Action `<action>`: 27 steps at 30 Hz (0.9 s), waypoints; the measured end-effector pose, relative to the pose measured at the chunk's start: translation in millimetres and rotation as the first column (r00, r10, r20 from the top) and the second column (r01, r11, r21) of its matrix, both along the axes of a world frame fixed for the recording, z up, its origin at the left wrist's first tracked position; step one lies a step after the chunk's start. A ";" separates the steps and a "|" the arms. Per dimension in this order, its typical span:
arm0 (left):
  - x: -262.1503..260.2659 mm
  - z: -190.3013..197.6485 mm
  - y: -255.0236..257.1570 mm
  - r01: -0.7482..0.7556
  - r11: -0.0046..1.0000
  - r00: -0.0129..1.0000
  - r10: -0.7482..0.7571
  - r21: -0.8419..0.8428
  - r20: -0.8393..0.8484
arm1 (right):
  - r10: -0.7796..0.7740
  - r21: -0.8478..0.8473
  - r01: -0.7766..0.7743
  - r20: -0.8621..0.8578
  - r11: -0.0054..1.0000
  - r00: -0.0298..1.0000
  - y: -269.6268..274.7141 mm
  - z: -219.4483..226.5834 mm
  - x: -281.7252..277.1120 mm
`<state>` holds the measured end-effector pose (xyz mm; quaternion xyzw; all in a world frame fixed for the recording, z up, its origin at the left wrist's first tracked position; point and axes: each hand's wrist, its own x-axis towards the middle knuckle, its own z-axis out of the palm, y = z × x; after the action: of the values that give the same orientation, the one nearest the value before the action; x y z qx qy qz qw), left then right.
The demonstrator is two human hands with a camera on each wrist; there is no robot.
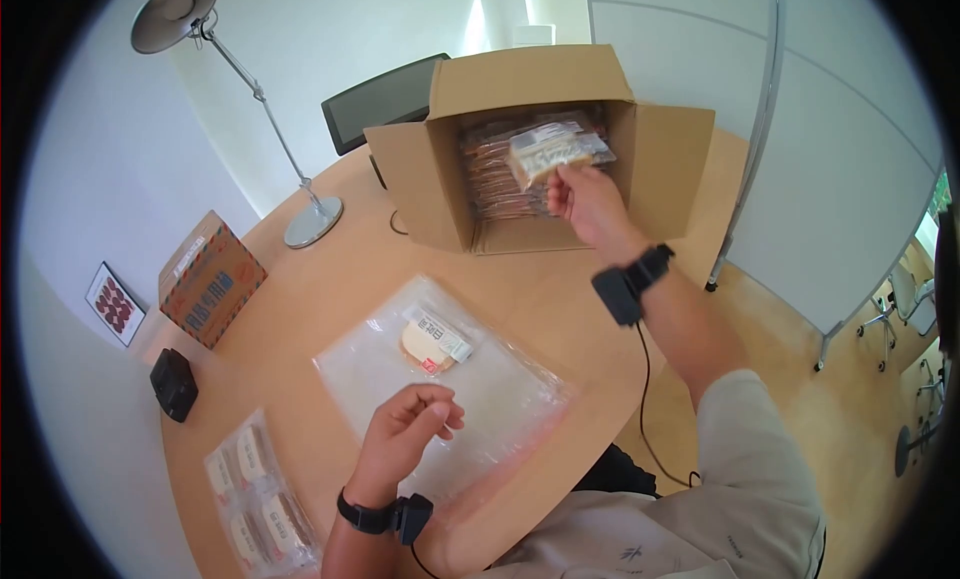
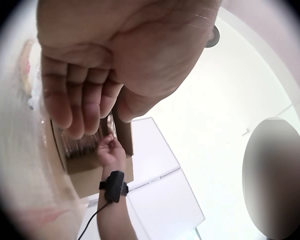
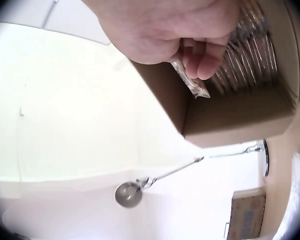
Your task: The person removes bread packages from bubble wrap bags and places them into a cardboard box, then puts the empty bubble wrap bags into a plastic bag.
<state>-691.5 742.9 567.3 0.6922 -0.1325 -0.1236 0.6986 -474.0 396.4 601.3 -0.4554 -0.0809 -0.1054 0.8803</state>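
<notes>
My right hand pinches one corner of a clear-wrapped packet of bread at the mouth of an open cardboard box. Inside the box, similar packets are stacked in rows. Over the lower part of a clear plastic bag hovers my left hand, fingers loosely bent and holding nothing. A single wrapped piece of bread with a white label and red mark lies on that bag, just beyond the left hand. In the right wrist view, the packet's edge shows below my fingers.
Another clear bag with several packets lies at the table's lower left. Behind it stand a black device and a printed cardboard box. A desk lamp and a monitor stand at the back. The table's edge curves close to my body.
</notes>
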 end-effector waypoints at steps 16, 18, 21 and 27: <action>-12.5 2.0 6.1 -0.032 0.880 0.941 -0.133 0.474 0.311 | -0.201 -0.312 0.114 -0.266 0.943 0.943 -67.3 14.3 144.1; -17.1 5.8 -3.5 -0.064 0.786 0.888 -0.236 0.615 0.394 | 0.000 -0.257 -0.039 -0.150 0.966 0.989 -46.4 11.7 101.7; -25.9 -18.4 -13.5 -0.215 0.671 0.799 -0.297 0.709 0.523 | 0.053 -0.401 -0.161 -0.266 0.902 0.963 -15.9 -4.1 46.3; -10.5 -38.5 1.4 -0.060 0.670 0.759 -0.451 0.740 0.470 | 0.555 -0.713 -0.572 -0.305 0.407 0.774 17.0 -12.5 -127.1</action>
<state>-702.0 744.4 528.8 0.8880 -0.3732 -0.0100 0.2687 -601.1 413.3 588.9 -0.7333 -0.2572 0.2463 0.5792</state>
